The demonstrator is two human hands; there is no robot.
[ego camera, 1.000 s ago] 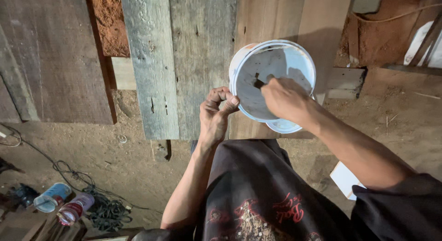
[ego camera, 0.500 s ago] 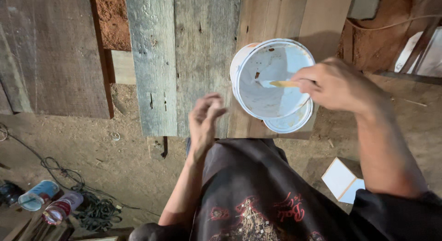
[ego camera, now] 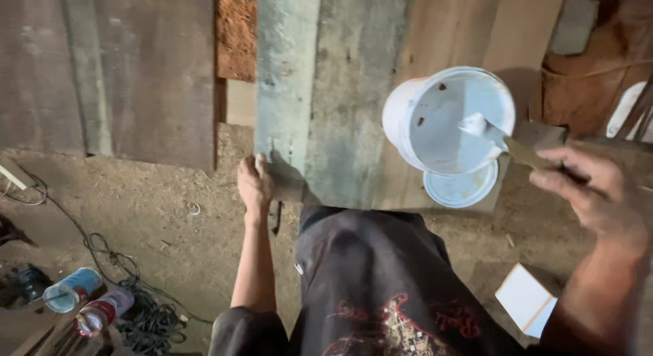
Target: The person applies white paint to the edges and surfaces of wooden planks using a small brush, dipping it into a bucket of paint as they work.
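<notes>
Head-worn view, steeply downward, close

My bucket (ego camera: 445, 121) is white inside, my brush (ego camera: 500, 138) white-tipped with a tan handle; the plank (ego camera: 289, 77) is faded grey-green.

Wooden boards (ego camera: 163, 77) lie side by side over a dusty earth floor (ego camera: 143, 213), some dark brown, one pale grey-green plank (ego camera: 299, 84) in the middle. A white bucket (ego camera: 445, 121) stands on the lighter boards, with a round white lid (ego camera: 462, 189) flat just beside it. On the dirt lie a black cable (ego camera: 136, 315), a small ring (ego camera: 194, 208), two cans (ego camera: 88, 301) near the cable, and a white block (ego camera: 527, 298) at the right.
</notes>
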